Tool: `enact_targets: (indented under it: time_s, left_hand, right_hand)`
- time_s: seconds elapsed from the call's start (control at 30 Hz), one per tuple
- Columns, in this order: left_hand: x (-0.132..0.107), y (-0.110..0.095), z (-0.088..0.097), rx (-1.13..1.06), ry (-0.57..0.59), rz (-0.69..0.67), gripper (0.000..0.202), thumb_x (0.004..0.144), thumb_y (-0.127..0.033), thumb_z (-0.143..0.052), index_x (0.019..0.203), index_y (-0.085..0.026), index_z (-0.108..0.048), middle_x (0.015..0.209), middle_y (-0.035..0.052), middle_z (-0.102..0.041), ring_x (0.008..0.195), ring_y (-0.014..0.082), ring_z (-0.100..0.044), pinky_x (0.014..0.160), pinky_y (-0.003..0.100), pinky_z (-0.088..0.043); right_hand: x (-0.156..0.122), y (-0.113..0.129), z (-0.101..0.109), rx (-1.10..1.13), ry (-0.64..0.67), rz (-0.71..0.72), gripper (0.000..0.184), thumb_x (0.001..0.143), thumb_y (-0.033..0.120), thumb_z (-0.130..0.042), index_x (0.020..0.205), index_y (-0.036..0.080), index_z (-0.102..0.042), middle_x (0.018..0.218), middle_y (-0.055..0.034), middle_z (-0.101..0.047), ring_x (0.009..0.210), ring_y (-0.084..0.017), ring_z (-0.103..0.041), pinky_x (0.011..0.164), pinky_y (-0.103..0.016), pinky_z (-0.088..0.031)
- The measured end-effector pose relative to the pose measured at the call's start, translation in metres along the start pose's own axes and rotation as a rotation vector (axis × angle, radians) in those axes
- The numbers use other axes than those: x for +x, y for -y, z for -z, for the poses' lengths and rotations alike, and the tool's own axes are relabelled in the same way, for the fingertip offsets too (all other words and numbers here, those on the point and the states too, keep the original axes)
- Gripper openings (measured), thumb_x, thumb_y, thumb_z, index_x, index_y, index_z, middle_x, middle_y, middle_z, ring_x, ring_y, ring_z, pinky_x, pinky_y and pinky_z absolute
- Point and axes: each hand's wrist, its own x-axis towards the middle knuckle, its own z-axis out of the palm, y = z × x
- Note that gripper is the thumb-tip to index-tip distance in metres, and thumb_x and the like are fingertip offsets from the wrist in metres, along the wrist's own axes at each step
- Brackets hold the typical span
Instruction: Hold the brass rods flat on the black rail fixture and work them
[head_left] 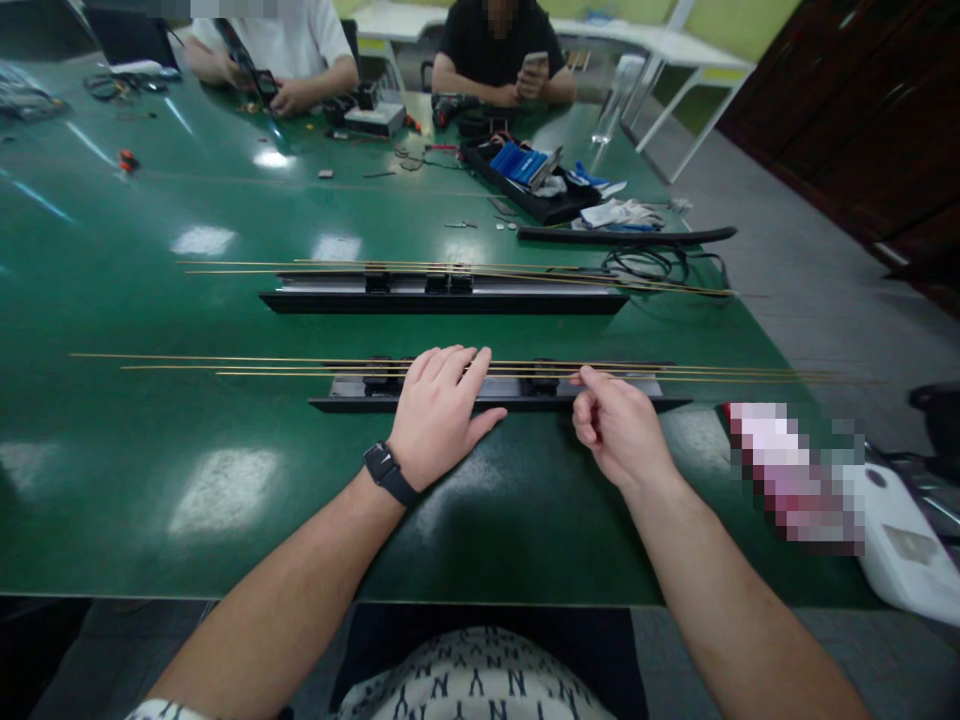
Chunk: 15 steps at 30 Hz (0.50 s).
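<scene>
A long black rail (pixel 645 392) lies across the green table (pixel 150 300) in front of me, with three thin brass rods (pixel 225 364) resting along its top. My left hand (pixel 442 410) lies flat on the rail's middle, fingers stretched out over the rods, a black watch on its wrist. My right hand (pixel 615 425) is curled, thumb and forefinger pinched on one brass rod just right of centre.
A second black rail (pixel 450 295) with more brass rods lies further back. Beyond it are a black tray of tools (pixel 525 185), cables (pixel 652 265) and gloves. Two people sit at the far edge. A white device (pixel 900 540) sits at my right.
</scene>
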Motion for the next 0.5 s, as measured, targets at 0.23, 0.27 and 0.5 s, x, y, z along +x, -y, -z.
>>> enact_targets:
  time_s: [0.23,0.27,0.5]
  left_hand:
    - [0.0,-0.0004,0.0006,-0.008,0.003,0.004,0.064,0.092,-0.046,-0.068,0.145,-0.016,-0.051,0.138,0.0153,-0.063,0.132,0.0326,-0.054,0.117,0.05,-0.036]
    - [0.0001,-0.0004,0.0007,-0.006,0.004,0.004,0.063,0.092,-0.046,-0.068,0.145,-0.015,-0.052,0.138,0.0153,-0.063,0.133,0.0326,-0.054,0.118,0.05,-0.036]
    - [0.0009,-0.0004,0.001,-0.006,0.001,0.002,0.063,0.092,-0.046,-0.067,0.145,-0.015,-0.052,0.138,0.0152,-0.063,0.132,0.0327,-0.054,0.117,0.049,-0.037]
  right_hand:
    - [-0.0019,0.0017,-0.0018,-0.011,0.001,0.005,0.029,0.081,0.04,-0.081,0.084,0.015,-0.067,0.046,0.0046,-0.053,0.031,-0.007,-0.039,0.029,-0.017,-0.02]
    - [-0.0019,0.0016,-0.002,-0.009,0.001,0.008,0.029,0.081,0.04,-0.081,0.084,0.015,-0.067,0.046,0.0047,-0.053,0.031,-0.007,-0.039,0.029,-0.017,-0.02]
    - [0.0002,-0.0013,0.0001,0.0,0.003,0.019,0.029,0.081,0.041,-0.081,0.085,0.016,-0.066,0.046,0.0053,-0.053,0.031,-0.007,-0.038,0.029,-0.018,-0.021]
